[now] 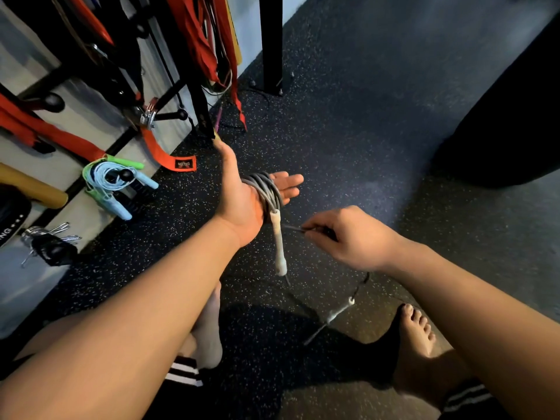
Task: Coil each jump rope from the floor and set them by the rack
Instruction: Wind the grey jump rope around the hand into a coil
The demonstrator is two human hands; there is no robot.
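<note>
Head view: grey jump rope (266, 189) mostly coiled, several turns round the palm of the left hand (239, 198), whose fingers (288, 183) lie straight past the coil; one white handle (278, 241) hangs below the wrist. Right hand (342, 237) pinches the free strand between thumb and curled fingertips, and the tail drops from there to the second handle (336, 313), low by the feet. Left, by my reckoning: the last turns and the set-down by the rack (194, 95), where a blue-and-green rope (112, 180) already hangs bundled, well beyond the left thumb.
</note>
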